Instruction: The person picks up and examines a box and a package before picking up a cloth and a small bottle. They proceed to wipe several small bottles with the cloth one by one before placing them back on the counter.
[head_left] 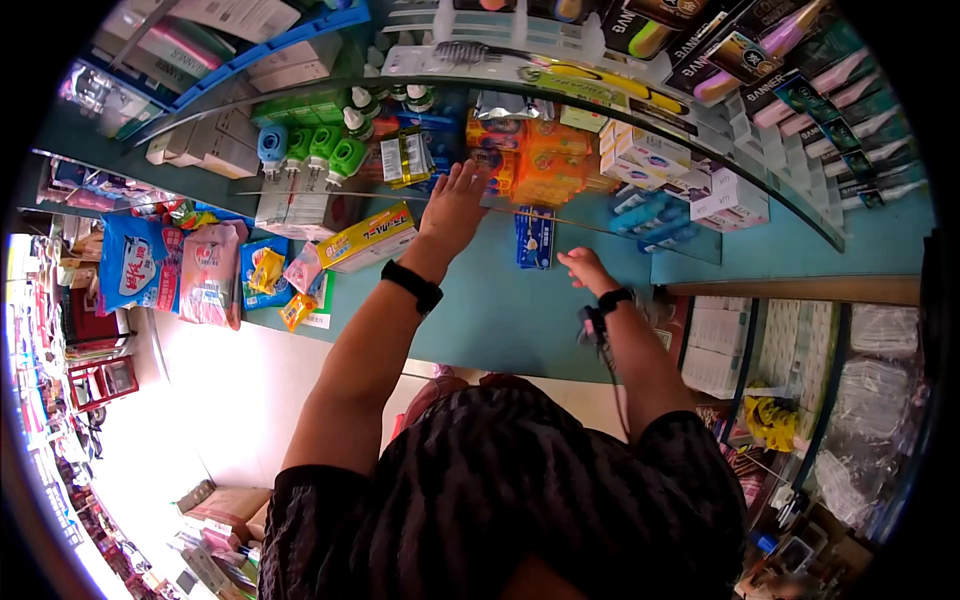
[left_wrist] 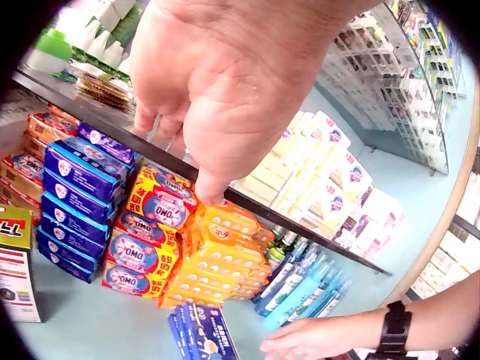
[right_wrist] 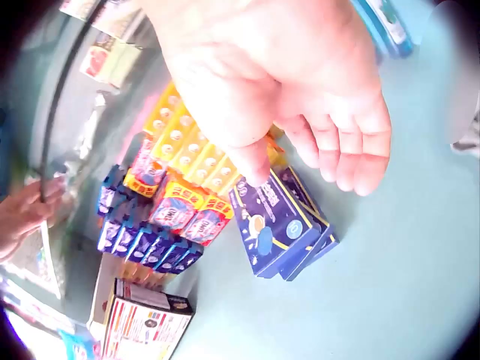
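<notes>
The left hand (head_left: 455,212) is over the edge of the glass shelf, its fingers extended, holding nothing; in the left wrist view it looms above the shelf edge. The right hand (head_left: 585,270) hovers over the counter beside a small stack of dark blue boxes (head_left: 535,238), empty, fingers loosely extended. In the right wrist view its thumb overlaps the blue boxes (right_wrist: 274,225); contact cannot be told. Behind the boxes, under the glass, stand orange soap packs (left_wrist: 221,255), red and yellow OMO packs (left_wrist: 133,251) and blue packs (left_wrist: 75,199).
A yellow box (head_left: 370,238) lies on the counter (head_left: 460,320) to the left, near bagged goods (head_left: 210,270). Blue tubes (left_wrist: 300,289) and white boxes (left_wrist: 322,180) are to the right. The curved glass shelf (head_left: 780,190) spans above, holding toothbrushes and green-capped bottles (head_left: 347,158).
</notes>
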